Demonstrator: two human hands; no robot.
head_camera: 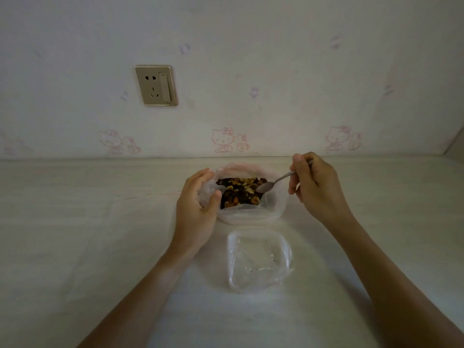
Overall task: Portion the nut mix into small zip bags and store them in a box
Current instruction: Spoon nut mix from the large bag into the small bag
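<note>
While the left hand grips the rim of the big plastic bag and holds its mouth wide, the right hand pinches a metal spoon by the handle, bowl resting at the right edge of the nut mix. Item, nut mix: dark and golden pieces, heaped inside the big bag, far side of the pale table near the wall. Item, clear box: just in front of the bag, apart from it, with crumpled clear film inside, likely the small zip bags; too transparent to count. Step in hand, as judged: loading a spoonful. Recommended handling: push the bowl under the heap, not across its top; lift level; keep the left grip firm so the soft wall does not fold onto the spoon. Risk: pieces rolling off during the carry toward the box. A small bag should be opened and steadied before the spoon leaves.
</note>
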